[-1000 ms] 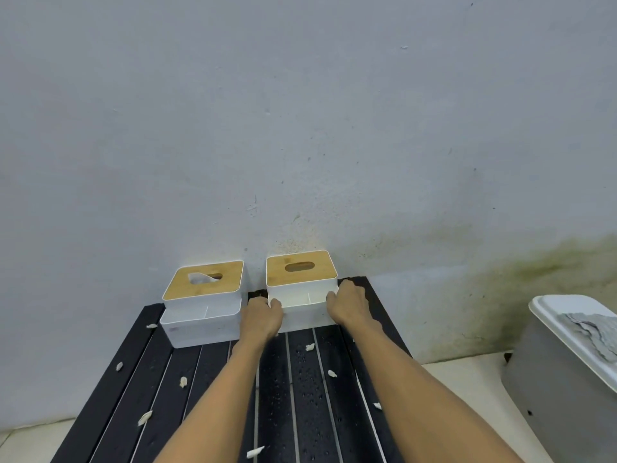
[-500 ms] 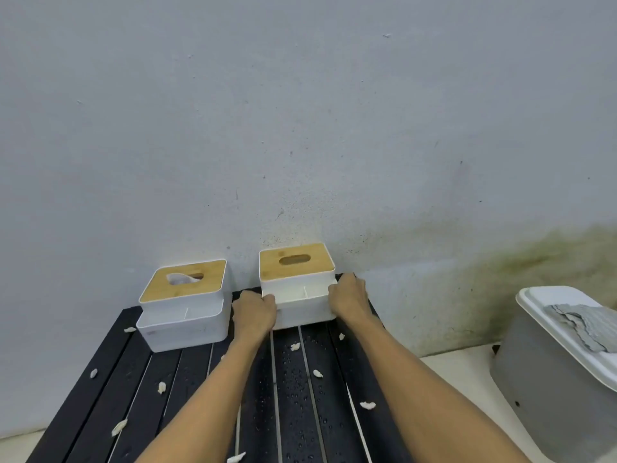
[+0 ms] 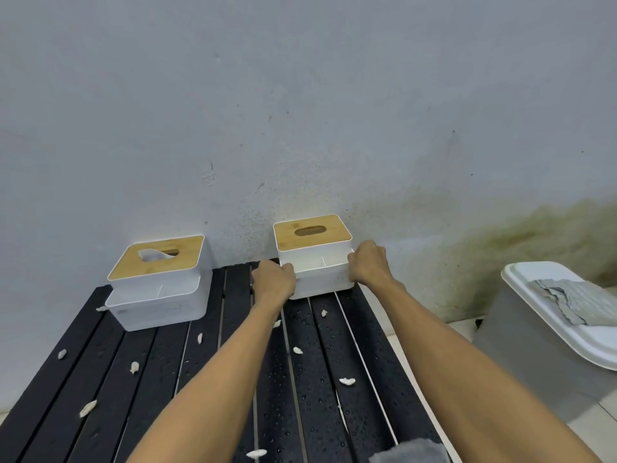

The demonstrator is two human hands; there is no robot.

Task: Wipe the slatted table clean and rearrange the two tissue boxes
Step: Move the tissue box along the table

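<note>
A black slatted table point(image 3: 160, 379) is filling the lower frame, wet and holding two tissue boxes at its far edge. Both hands are gripping the right tissue box point(image 3: 314, 259) at centre: left hand point(image 3: 272, 284) and right hand point(image 3: 367, 267) curled against its sides. The left tissue box point(image 3: 158, 285) is sitting untouched. About ten white scraps point(image 3: 347, 381) are lying scattered.

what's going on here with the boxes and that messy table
A person has both hands on the right tissue box at the far end of the black slatted table, next to the wall: left hand on its left side, right hand on its right. The other tissue box, with a tissue poking out, sits untouched to the left. The slats are wet and littered with white scraps, so wiping isn't done. A grey cloth lies at the table's near edge.
</note>
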